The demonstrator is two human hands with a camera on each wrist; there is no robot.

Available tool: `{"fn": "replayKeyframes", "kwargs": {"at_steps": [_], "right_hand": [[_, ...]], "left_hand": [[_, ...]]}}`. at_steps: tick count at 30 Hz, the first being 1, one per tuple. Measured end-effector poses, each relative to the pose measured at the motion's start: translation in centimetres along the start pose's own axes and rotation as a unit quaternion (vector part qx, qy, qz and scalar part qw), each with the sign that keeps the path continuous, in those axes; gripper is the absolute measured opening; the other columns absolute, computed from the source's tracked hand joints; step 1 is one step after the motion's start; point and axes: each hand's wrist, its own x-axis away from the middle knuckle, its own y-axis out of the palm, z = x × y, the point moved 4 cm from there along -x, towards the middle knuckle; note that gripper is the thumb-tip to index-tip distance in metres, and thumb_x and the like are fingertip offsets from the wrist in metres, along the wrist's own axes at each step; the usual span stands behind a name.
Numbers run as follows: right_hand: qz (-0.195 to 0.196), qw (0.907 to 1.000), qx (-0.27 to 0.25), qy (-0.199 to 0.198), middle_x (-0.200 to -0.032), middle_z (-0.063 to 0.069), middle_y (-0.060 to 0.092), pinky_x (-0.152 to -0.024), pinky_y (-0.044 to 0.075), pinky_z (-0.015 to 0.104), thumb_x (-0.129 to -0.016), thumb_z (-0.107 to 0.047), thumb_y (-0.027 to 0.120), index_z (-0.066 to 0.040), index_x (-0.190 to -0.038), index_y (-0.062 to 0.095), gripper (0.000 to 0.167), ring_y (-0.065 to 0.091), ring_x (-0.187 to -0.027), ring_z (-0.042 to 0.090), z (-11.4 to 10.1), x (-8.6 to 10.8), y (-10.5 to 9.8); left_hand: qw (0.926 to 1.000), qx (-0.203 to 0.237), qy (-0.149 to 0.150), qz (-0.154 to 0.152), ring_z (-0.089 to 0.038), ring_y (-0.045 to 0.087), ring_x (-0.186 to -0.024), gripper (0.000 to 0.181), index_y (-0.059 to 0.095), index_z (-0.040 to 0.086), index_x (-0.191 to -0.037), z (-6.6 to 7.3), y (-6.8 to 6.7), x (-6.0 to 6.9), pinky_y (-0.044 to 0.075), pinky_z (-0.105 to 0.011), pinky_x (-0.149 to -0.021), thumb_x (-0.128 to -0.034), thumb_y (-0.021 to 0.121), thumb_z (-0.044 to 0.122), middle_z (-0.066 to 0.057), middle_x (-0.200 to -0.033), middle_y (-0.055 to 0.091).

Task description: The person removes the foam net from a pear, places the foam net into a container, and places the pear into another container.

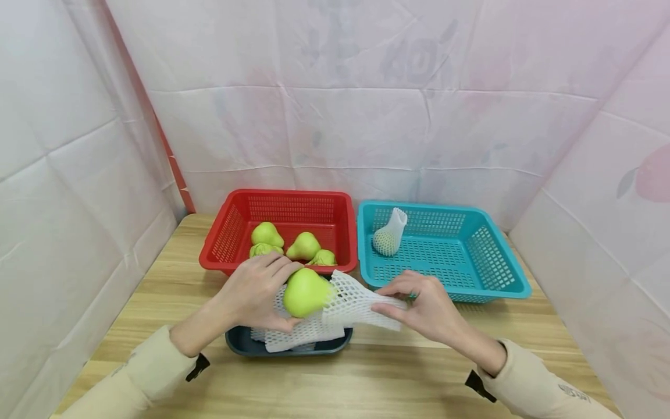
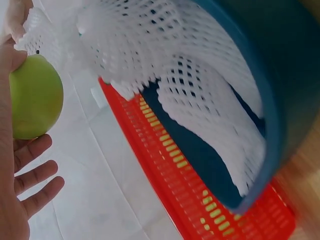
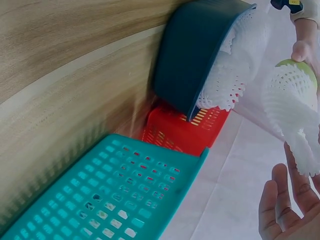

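In the head view my left hand [image 1: 262,291] grips a green pear [image 1: 305,293] by its round end, above a dark blue bin. The pear's narrow end sits inside the mouth of a white foam net sleeve [image 1: 361,302]. My right hand [image 1: 426,305] pinches the sleeve's far end between thumb and fingers. In the left wrist view the pear [image 2: 37,95] shows its smooth round side, with the left fingers [image 2: 40,177] spread below it. From the right wrist the sleeve [image 3: 292,105] is seen covering part of the pear.
The dark blue bin [image 1: 288,351] holds more foam nets [image 1: 300,334]. Behind it a red basket [image 1: 277,195] contains several green pears [image 1: 267,234]. To its right, a teal basket [image 1: 445,273] holds one netted pear [image 1: 387,240]. White cloth walls [image 1: 340,128] surround the wooden table [image 1: 398,384].
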Motion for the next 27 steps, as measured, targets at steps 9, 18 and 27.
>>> {"fn": "replayKeyframes", "kwargs": {"at_steps": [9, 18, 27], "right_hand": [[0.009, 0.9999, -0.006, -0.011, -0.082, -0.017, 0.077, -0.054, 0.038, 0.016, -0.079, -0.014, 0.092, -0.025, -0.094, 0.085, 0.020, 0.053, -0.073, -0.004, 0.2, 0.0, -0.3], [0.032, 0.9974, -0.020, -0.061, -0.081, -0.011, 0.078, -0.056, 0.036, 0.013, -0.077, -0.013, 0.093, -0.020, -0.094, 0.085, 0.021, 0.054, -0.073, 0.001, -0.8, -1.0, 0.1], [0.028, 0.9946, -0.030, -0.095, -0.080, -0.007, 0.078, -0.058, 0.040, 0.015, -0.078, -0.018, 0.093, -0.017, -0.095, 0.085, 0.019, 0.058, -0.075, 0.008, -1.8, -2.7, 2.2]], "left_hand": [[0.9996, 0.008, -0.024, 0.011, -0.022, 0.069, -0.096, 0.087, 0.071, 0.008, -0.118, -2.5, -0.8, 1.2, 0.065, -0.037, -0.078, -0.0534, 0.091, 0.062, -0.005, -0.106, 0.076], [0.9983, 0.001, -0.056, 0.013, -0.022, 0.068, -0.090, 0.085, 0.071, 0.007, -0.116, -5.1, -1.5, 2.4, 0.064, -0.038, -0.071, -0.0522, 0.092, 0.059, -0.008, -0.101, 0.076], [0.9967, -0.010, -0.080, 0.006, -0.026, 0.067, -0.088, 0.080, 0.070, 0.003, -0.113, -6.9, -1.7, 3.3, 0.064, -0.042, -0.069, -0.0558, 0.090, 0.055, -0.011, -0.099, 0.075]]}}
